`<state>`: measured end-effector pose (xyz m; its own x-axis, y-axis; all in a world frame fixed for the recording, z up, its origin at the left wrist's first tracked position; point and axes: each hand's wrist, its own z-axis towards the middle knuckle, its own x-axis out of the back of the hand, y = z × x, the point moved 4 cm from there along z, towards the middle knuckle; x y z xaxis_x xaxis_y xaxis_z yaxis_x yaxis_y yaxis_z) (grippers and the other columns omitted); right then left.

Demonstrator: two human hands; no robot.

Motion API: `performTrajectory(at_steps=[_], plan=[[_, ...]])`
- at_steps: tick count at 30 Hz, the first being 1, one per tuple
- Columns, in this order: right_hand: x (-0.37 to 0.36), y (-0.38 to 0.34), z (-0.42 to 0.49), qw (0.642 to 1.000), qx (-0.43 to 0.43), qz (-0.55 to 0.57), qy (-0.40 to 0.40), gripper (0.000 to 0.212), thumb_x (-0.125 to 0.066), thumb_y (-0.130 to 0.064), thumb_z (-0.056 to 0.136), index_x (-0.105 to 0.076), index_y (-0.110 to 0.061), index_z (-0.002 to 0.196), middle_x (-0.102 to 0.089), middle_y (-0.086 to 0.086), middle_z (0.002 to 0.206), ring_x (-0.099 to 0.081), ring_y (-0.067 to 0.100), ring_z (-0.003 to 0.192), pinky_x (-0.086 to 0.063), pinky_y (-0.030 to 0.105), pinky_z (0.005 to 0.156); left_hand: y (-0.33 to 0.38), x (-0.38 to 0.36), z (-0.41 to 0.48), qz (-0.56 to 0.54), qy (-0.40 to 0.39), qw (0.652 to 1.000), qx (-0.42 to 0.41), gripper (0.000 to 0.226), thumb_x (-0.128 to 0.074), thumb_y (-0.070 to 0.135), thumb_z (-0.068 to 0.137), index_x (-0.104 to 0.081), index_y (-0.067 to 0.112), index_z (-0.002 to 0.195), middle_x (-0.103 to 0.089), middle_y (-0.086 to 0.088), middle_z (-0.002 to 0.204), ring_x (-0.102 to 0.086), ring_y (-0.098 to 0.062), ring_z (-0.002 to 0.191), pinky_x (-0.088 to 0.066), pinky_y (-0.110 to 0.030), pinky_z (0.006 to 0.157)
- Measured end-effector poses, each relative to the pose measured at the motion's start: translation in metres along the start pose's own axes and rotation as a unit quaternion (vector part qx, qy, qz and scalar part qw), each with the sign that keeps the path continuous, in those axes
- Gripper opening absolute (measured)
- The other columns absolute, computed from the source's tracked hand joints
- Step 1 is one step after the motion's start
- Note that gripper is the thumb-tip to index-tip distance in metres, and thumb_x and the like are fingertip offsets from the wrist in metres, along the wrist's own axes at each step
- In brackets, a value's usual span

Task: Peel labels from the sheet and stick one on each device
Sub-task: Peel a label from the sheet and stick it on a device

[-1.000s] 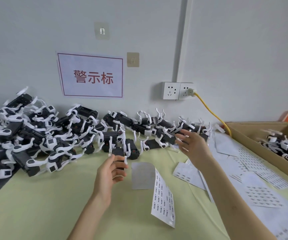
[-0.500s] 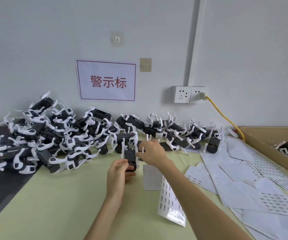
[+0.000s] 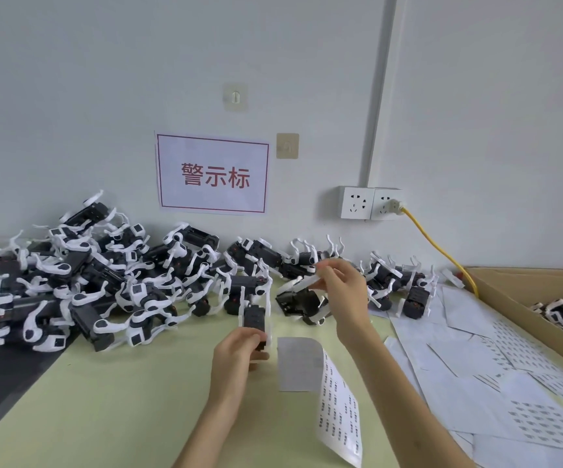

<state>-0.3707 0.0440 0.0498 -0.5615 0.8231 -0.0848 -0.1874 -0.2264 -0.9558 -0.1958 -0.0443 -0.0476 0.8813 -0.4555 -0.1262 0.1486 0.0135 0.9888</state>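
Note:
My left hand [image 3: 239, 349] grips a small black device with white prongs [image 3: 254, 319], held upright just above the green table. My right hand [image 3: 344, 292] pinches the white prong of a second black-and-white device [image 3: 300, 300], lifted slightly off the table in front of the pile. A curled label sheet with printed labels [image 3: 339, 410] lies on the table between my forearms. A big pile of black-and-white devices [image 3: 97, 282] runs along the wall.
Several used label sheets [image 3: 496, 376] are spread over the table on the right. A cardboard box [image 3: 516, 298] holding more devices stands at the far right. A yellow cable [image 3: 438, 251] runs from the wall socket [image 3: 371, 202] toward the box.
My right hand moved from the device in my left hand to a second device to the right and lifted it by its white prong. My left hand kept hold of its device.

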Motion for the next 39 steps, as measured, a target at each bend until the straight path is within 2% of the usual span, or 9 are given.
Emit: performTrajectory(at_steps=[8, 11, 14, 18, 22, 28, 35, 37, 39], plan=[[-0.003, 0.004, -0.041, 0.931, -0.129, 0.327, -0.100, 0.007, -0.060, -0.016, 0.097, -0.055, -0.011, 0.097, -0.035, 0.006, 0.075, -0.038, 0.017, 0.065, -0.034, 0.030, 0.072, 0.011, -0.004, -0.002, -0.204, -0.108, 0.972, 0.035, 0.027, -0.067, 0.037, 0.087, -0.071, 0.011, 0.094, -0.075, -0.013, 0.105, -0.061, -0.018, 0.070, -0.039, -0.034, 0.068], [-0.012, 0.011, -0.063, 0.893, -0.197, 0.382, -0.132, 0.003, -0.066, -0.018, 0.087, -0.065, -0.017, 0.084, -0.065, 0.005, 0.084, -0.061, 0.016, 0.073, -0.044, 0.028, 0.074, 0.013, -0.001, 0.001, -0.283, -0.140, 0.947, 0.060, 0.018, -0.069, 0.037, 0.091, -0.067, 0.020, 0.095, -0.072, -0.012, 0.116, -0.065, -0.020, 0.081, -0.046, -0.036, 0.080], [-0.024, 0.021, -0.082, 0.856, -0.260, 0.425, -0.136, 0.013, -0.068, -0.012, 0.083, -0.073, -0.017, 0.072, -0.072, 0.007, 0.089, -0.069, 0.014, 0.072, -0.048, 0.029, 0.075, 0.017, -0.006, -0.002, -0.313, -0.172, 0.932, 0.069, 0.042, -0.062, 0.043, 0.096, -0.070, 0.014, 0.125, -0.070, -0.012, 0.127, -0.070, -0.022, 0.103, -0.054, -0.036, 0.090], [-0.038, 0.038, -0.099, 0.831, -0.303, 0.440, -0.152, 0.012, -0.069, -0.007, 0.084, -0.071, -0.006, 0.095, -0.070, 0.010, 0.091, -0.071, 0.018, 0.077, -0.054, 0.029, 0.075, 0.016, -0.005, -0.001, -0.332, -0.195, 0.919, 0.081, 0.060, -0.041, 0.049, 0.102, -0.059, 0.009, 0.143, -0.065, -0.014, 0.139, -0.066, -0.022, 0.124, -0.055, -0.032, 0.095], [-0.033, 0.049, -0.102, 0.902, -0.257, 0.309, -0.156, 0.011, -0.062, -0.011, 0.090, -0.072, -0.009, 0.094, -0.060, 0.005, 0.076, -0.063, 0.016, 0.068, -0.050, 0.024, 0.067, 0.015, -0.002, 0.002, -0.305, -0.204, 0.928, 0.070, 0.063, -0.035, 0.055, 0.103, -0.065, 0.012, 0.138, -0.063, -0.010, 0.142, -0.065, -0.020, 0.122, -0.045, -0.034, 0.098], [-0.013, 0.043, -0.095, 0.989, -0.111, 0.003, -0.094, 0.006, -0.063, -0.015, 0.096, -0.068, -0.015, 0.092, -0.053, -0.006, 0.057, -0.045, 0.010, 0.050, -0.039, 0.019, 0.051, 0.008, -0.001, 0.008, -0.251, -0.118, 0.960, 0.027, 0.054, -0.054, 0.055, 0.091, -0.065, 0.012, 0.121, -0.071, -0.010, 0.084, -0.060, -0.017, 0.057, -0.050, -0.023, 0.050], [-0.002, 0.005, -0.089, 0.995, 0.024, 0.018, -0.098, 0.022, -0.065, -0.004, 0.092, -0.075, -0.024, 0.092, -0.068, -0.007, 0.076, -0.060, 0.012, 0.067, -0.048, 0.023, 0.066, 0.014, -0.004, 0.001, -0.189, -0.072, 0.979, -0.002, 0.052, -0.060, 0.054, 0.085, -0.057, 0.017, 0.122, -0.066, -0.015, 0.082, -0.054, -0.021, 0.056, -0.045, -0.026, 0.047], [0.011, 0.000, -0.082, 0.984, 0.090, -0.141, -0.063, 0.024, -0.071, -0.012, 0.087, -0.072, -0.032, 0.098, -0.068, -0.014, 0.090, -0.060, 0.005, 0.081, -0.045, 0.024, 0.076, 0.010, -0.003, 0.001, -0.177, -0.053, 0.983, 0.007, 0.046, -0.062, 0.053, 0.089, -0.056, 0.019, 0.120, -0.060, -0.015, 0.069, -0.050, -0.022, 0.053, -0.046, -0.026, 0.048], [0.020, 0.004, -0.078, 0.920, 0.122, -0.361, -0.090, 0.044, -0.077, -0.026, 0.081, -0.061, -0.041, 0.119, -0.056, -0.022, 0.115, -0.051, 0.002, 0.105, -0.036, 0.030, 0.090, 0.005, -0.002, 0.003, -0.169, -0.038, 0.985, 0.012, 0.034, -0.059, 0.047, 0.099, -0.055, 0.021, 0.120, -0.052, -0.012, 0.054, -0.047, -0.021, 0.050, -0.050, -0.026, 0.050]])
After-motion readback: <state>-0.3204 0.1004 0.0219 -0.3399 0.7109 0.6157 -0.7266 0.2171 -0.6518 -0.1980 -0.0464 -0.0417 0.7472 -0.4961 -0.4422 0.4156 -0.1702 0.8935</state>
